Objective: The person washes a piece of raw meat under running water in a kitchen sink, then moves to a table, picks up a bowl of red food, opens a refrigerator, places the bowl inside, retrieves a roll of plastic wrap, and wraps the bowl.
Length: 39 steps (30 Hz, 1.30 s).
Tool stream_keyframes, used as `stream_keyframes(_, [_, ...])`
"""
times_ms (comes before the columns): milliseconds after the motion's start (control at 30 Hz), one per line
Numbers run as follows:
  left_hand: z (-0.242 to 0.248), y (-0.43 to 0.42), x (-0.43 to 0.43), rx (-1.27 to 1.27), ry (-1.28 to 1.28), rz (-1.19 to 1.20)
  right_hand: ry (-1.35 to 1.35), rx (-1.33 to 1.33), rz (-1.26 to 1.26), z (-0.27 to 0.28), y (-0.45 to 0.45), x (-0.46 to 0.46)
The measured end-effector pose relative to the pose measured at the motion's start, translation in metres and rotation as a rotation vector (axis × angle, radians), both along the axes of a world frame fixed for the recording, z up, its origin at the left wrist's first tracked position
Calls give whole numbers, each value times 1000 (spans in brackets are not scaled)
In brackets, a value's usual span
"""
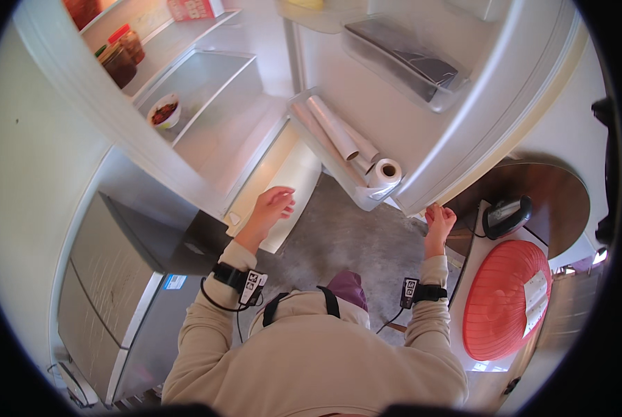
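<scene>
An open refrigerator stands before me. My right hand (439,223) grips the lower edge of its door (462,172) with bent fingers. My left hand (274,211) holds nothing; its fingers are loosely curled and apart, near the cream lower front panel (290,180) of the compartment. The clear bottom door bin (337,167) holds several rolls of plastic film (333,127), one of them standing on end (385,173). A higher door bin (394,68) contains a dark flat package (420,65). On a glass shelf (212,107) rests a white bowl of dark reddish food (164,112).
Jars (118,63) and a red-and-white box (195,9) occupy upper shelves. At right are a round brown tabletop (556,203), an electric kettle (506,216) and a red mesh food cover (504,302). A grey cabinet (102,292) stands at left.
</scene>
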State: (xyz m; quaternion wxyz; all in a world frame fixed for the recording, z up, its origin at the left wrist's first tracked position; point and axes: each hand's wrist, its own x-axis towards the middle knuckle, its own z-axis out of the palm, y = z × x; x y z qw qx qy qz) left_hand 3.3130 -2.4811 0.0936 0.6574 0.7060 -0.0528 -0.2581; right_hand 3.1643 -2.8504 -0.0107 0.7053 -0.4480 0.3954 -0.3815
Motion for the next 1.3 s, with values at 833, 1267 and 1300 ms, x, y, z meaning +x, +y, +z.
stream_keyframes(833, [-9,-218,233,1322,-756,-46,20,-29,97,6,-102,49])
stream_keyframes(1267, [-22,-217,239,1113,-700,-149,109,-689,28,75,-77,39])
stream_keyframes(1300, [-24,-215,242,1075,-729,-131,88,-728,78,80,-73,41])
